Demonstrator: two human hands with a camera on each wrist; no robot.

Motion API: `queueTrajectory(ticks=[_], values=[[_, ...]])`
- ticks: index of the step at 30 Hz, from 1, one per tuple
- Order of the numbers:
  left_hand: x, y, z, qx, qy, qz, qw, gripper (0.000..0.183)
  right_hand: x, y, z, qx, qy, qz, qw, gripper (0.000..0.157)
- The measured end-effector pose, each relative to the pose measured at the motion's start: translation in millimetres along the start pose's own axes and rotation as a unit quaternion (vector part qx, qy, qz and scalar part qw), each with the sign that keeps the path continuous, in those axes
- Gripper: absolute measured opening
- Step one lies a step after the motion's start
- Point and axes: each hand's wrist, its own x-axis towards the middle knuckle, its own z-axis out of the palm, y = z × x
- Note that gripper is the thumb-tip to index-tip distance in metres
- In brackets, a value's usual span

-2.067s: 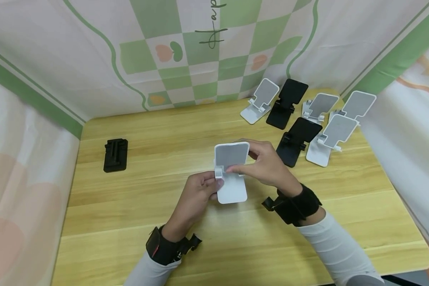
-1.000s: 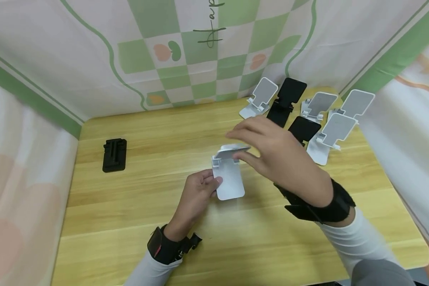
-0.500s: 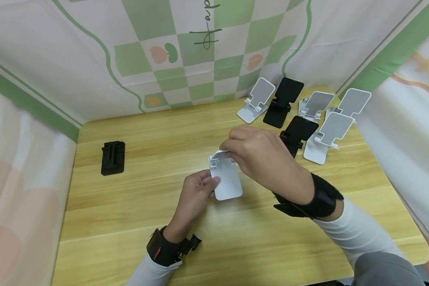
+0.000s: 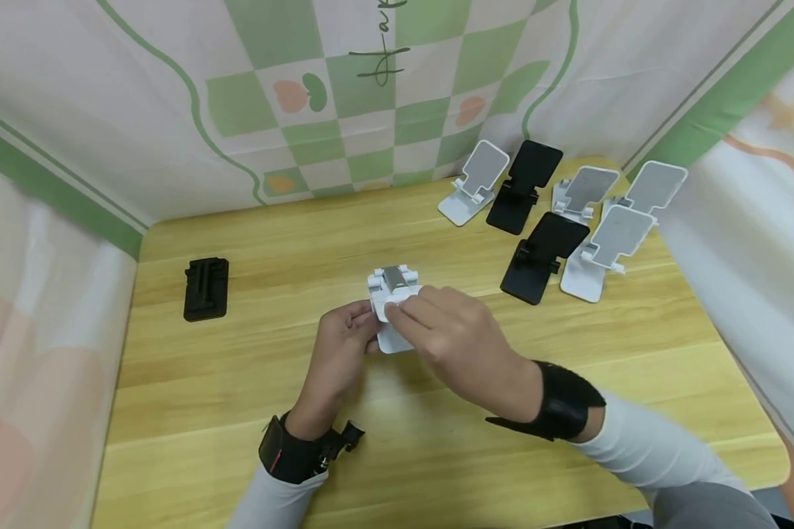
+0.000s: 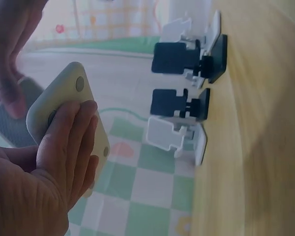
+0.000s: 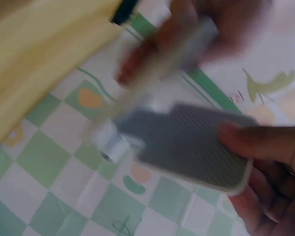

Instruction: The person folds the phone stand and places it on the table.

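Note:
Over the middle of the table, both hands hold a white phone stand (image 4: 395, 339) with a grey padded plate. My left hand (image 4: 336, 353) grips the base at its left edge; in the left wrist view its fingers lie across the base's underside (image 5: 64, 86), which has round feet. My right hand (image 4: 463, 342) pinches the free end of the plate, thumb on the ribbed grey pad (image 6: 187, 142) in the right wrist view. The plate is tipped forward over the base, its hinge end toward the back. The right hand hides part of the base.
A folded black phone stand (image 4: 206, 289) lies on the left of the wooden table (image 4: 271, 257). Several unfolded stands, white and black, stand at the back right, the nearest a black one (image 4: 536, 261). A patterned curtain (image 4: 370, 132) hangs behind the table.
My right hand has gone from the hinge area to the plate's free end and brought it down toward me over the base. The stand has shifted slightly left with my left hand.

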Motion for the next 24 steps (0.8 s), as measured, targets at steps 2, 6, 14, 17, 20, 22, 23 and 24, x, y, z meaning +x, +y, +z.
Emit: queueTrajectory(ticks=[2, 6, 14, 17, 20, 22, 23, 24], values=[[1.0, 2.6, -2.6, -0.005, 0.005, 0.005, 1.0000, 0.033, -5.5, -3.9, 8.6, -0.019, 0.018, -0.020, 0.999, 0.015], [0.2, 6.8, -5.6, -0.015, 0.015, 0.016, 0.9996, 0.032, -13.7, -8.6, 22.6, -0.056, 0.053, -0.058, 0.995, 0.020], [-2.1, 9.5, -5.8, -0.025, 0.018, 0.024, 0.9992, 0.031, -22.8, -8.8, 30.7, -0.065, 0.070, -0.067, 0.993, 0.028], [-2.3, 9.0, -6.4, -0.029, 0.019, 0.022, 0.9992, 0.030, -23.9, -6.0, 27.3, 0.007, 0.065, -0.028, 0.997, 0.026], [-2.3, 7.7, -7.8, -0.034, 0.020, 0.015, 0.9991, 0.030, -24.1, 0.9, 23.4, 0.144, 0.073, 0.056, 0.985, 0.023], [-2.7, 7.1, -8.7, -0.039, 0.019, 0.014, 0.9990, 0.031, -23.6, 8.7, 23.2, 0.238, 0.066, 0.146, 0.958, 0.036], [-3.1, 6.8, -9.0, -0.039, 0.019, 0.015, 0.9989, 0.031, -23.4, 13.5, 24.2, 0.281, 0.053, 0.197, 0.938, 0.043], [-3.6, 6.7, -9.2, -0.040, 0.018, 0.015, 0.9989, 0.031, -23.9, 18.9, 25.8, 0.326, 0.033, 0.252, 0.910, 0.047]])
